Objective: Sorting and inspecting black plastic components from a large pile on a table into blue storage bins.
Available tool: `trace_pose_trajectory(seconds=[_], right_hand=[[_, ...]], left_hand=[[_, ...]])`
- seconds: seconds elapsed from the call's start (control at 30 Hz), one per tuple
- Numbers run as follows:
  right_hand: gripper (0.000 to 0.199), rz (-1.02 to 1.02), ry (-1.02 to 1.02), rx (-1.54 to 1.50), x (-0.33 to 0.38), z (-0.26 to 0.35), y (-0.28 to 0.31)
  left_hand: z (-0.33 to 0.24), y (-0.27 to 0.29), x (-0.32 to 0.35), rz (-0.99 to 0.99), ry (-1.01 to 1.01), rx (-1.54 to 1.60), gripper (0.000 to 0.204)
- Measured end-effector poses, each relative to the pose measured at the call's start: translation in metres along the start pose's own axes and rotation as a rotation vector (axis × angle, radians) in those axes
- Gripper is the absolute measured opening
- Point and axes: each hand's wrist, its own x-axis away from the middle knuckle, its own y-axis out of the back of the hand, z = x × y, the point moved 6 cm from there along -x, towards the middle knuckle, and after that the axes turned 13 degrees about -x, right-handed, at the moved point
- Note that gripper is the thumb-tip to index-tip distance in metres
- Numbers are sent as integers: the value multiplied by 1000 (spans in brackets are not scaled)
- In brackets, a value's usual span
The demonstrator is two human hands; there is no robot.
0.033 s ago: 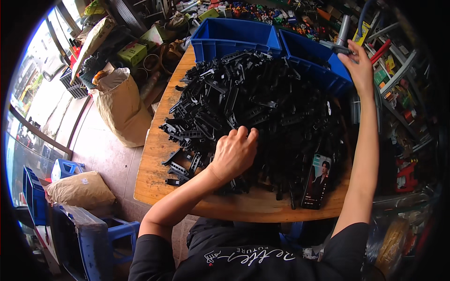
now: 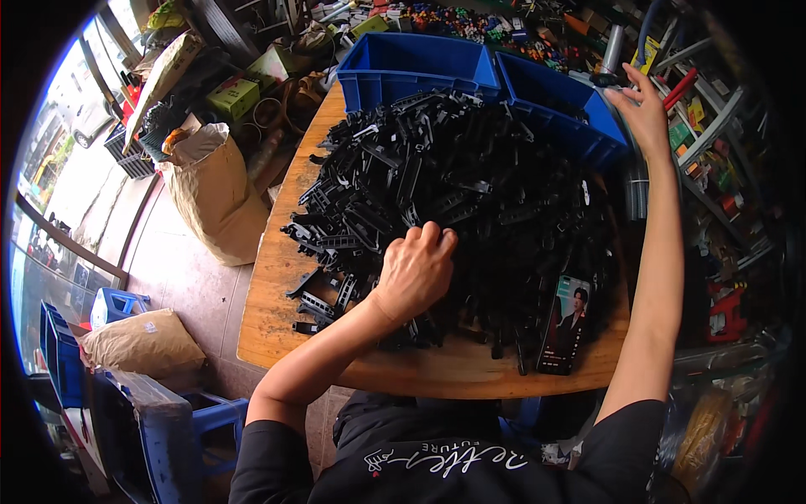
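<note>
A large heap of black plastic parts point(image 2: 369, 185), narrow and slotted, is piled on the wooden table point(image 2: 437, 376). My left hand point(image 2: 415, 273) rests on the near side of the heap, its fingers curled closed; whatever they may grip is hidden beneath them. Raised at the far right, my right hand point(image 2: 646, 122) is open, thumb and fingers apart with nothing between them. It is beside the right end of a blue plastic bin point(image 2: 558, 134), where a few dark pieces show inside. A second blue bin point(image 2: 420, 88) stands left of it, behind the heap.
A phone point(image 2: 564, 326) with a lit screen lies at the table's near right. Left of the table are an open paper sack point(image 2: 214, 193), a lying sack point(image 2: 147, 343) and a blue stool point(image 2: 164, 428). Racks with tubes and red handles point(image 2: 682, 88) crowd the right side.
My right hand has let go of a dark piece it held over the right bin, and its fingers have spread. The left hand stays on the heap.
</note>
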Motion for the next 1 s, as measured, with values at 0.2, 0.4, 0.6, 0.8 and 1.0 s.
trace_pose_trajectory(seconds=[0.2, 0.4, 0.6, 0.8, 1.0], right_hand=[[26, 198, -124, -174, 107, 44, 21], [25, 112, -638, 140, 296, -100, 85], [26, 99, -415, 360, 344, -113, 84], [10, 66, -665, 228, 359, -90, 90], [10, -148, -719, 24, 345, -47, 89]], left_hand=[[18, 6, 0, 18, -226, -127, 16], [22, 16, -5, -106, -247, 29, 22], [46, 22, 7, -29, 299, 1063, 16], [41, 2, 36, 125, 583, 1648, 16], [21, 0, 45, 313, 587, 1523, 37]])
